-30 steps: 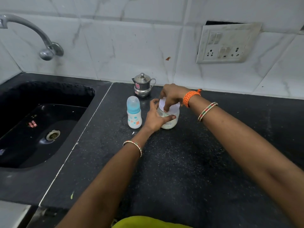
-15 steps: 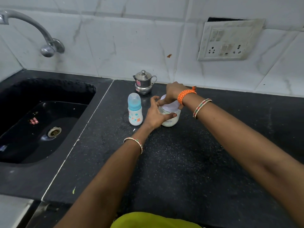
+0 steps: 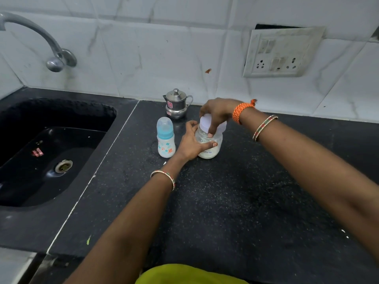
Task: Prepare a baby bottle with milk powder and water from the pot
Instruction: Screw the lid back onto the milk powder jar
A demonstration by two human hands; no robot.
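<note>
A clear jar of white milk powder [image 3: 211, 151] stands on the black counter [image 3: 225, 201], labelled in part "mula". My left hand [image 3: 189, 143] grips the jar's body from the left. My right hand [image 3: 217, 114] comes from above and grips its white lid [image 3: 206, 123], fingers curled round the rim. Just left of the jar stands the baby bottle [image 3: 165, 138], capped, with a blue collar and printed shapes. Behind both, near the wall, sits a small lidded steel pot [image 3: 177, 104] with a handle and spout.
A black sink [image 3: 47, 152] with a steel drain lies to the left, a tap [image 3: 54, 56] above it. A switch and socket panel [image 3: 281, 52] hangs on the tiled wall at right. The counter's front edge runs near my body.
My right hand has shifted its hold on the lid, turning over the jar's top. The left hand keeps the jar in place. The camera has tilted slightly.
</note>
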